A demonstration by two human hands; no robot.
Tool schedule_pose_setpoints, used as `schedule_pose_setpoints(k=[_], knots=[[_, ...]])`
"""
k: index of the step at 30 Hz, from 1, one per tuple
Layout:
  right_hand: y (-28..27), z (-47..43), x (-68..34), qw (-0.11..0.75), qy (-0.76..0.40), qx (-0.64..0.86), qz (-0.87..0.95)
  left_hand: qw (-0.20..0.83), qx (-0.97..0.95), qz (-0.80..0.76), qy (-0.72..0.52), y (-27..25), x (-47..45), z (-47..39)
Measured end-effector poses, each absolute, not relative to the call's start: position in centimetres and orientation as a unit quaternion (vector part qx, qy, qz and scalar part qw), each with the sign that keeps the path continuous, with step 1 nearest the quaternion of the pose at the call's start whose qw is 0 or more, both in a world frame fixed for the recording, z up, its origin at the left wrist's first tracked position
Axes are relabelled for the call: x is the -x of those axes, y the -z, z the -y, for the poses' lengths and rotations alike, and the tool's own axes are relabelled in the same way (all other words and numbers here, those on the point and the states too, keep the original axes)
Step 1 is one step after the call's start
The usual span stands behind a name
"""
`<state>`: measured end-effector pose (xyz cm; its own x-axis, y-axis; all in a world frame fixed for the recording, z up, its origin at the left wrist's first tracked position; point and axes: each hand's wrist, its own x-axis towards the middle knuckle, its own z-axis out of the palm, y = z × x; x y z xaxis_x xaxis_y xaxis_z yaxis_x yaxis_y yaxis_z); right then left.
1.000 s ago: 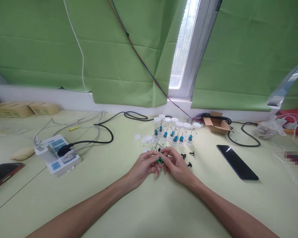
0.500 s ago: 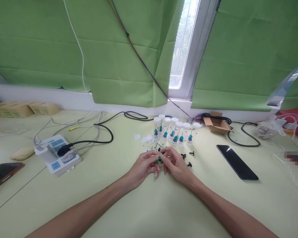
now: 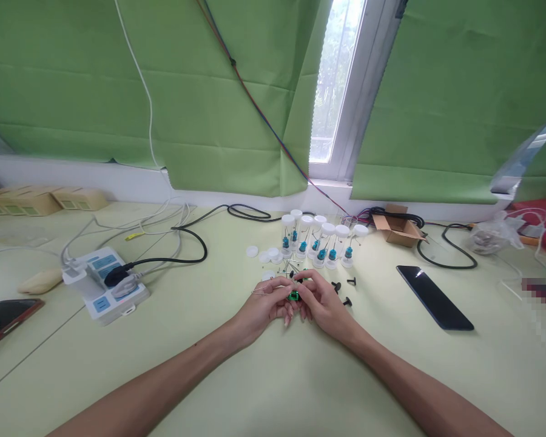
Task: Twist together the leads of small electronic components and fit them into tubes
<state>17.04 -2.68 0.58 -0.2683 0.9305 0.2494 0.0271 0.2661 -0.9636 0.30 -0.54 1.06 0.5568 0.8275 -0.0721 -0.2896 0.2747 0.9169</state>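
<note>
A small green and black part [image 3: 293, 296] sits between the fingertips of both hands over the table. My left hand [image 3: 273, 300] is closed on it from the left, and a thin metal wire or rod [image 3: 258, 291] sticks out past that hand's knuckles. From the right, my right hand [image 3: 317, 294] pinches the same part. Fingers cover most of it, so its exact kind cannot be made out. Just beyond the hands lie metal pins [image 3: 293, 265] and white round caps [image 3: 270, 256]. Black T-shaped pieces [image 3: 347, 301] lie right of my right hand.
Several clear tubes with white lids and blue parts [image 3: 321, 243] stand behind the hands. An open cardboard box [image 3: 398, 230] and a dark phone [image 3: 434, 298] are to the right. At the left, a power strip [image 3: 111, 285] trails cables [image 3: 195, 258].
The green and black part has turned slightly between the fingertips and shows more of its green frame. Both hands stay nearly in place.
</note>
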Motion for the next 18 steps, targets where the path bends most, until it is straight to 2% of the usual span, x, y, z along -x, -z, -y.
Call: schedule_pose_setpoints(k=[18], knots=[[-0.52, 2.8, -17.15, 0.474, -0.477, 0.358, 0.648, 0.747, -0.461, -0.293, -0.379, -1.22, -0.32, 0.68]])
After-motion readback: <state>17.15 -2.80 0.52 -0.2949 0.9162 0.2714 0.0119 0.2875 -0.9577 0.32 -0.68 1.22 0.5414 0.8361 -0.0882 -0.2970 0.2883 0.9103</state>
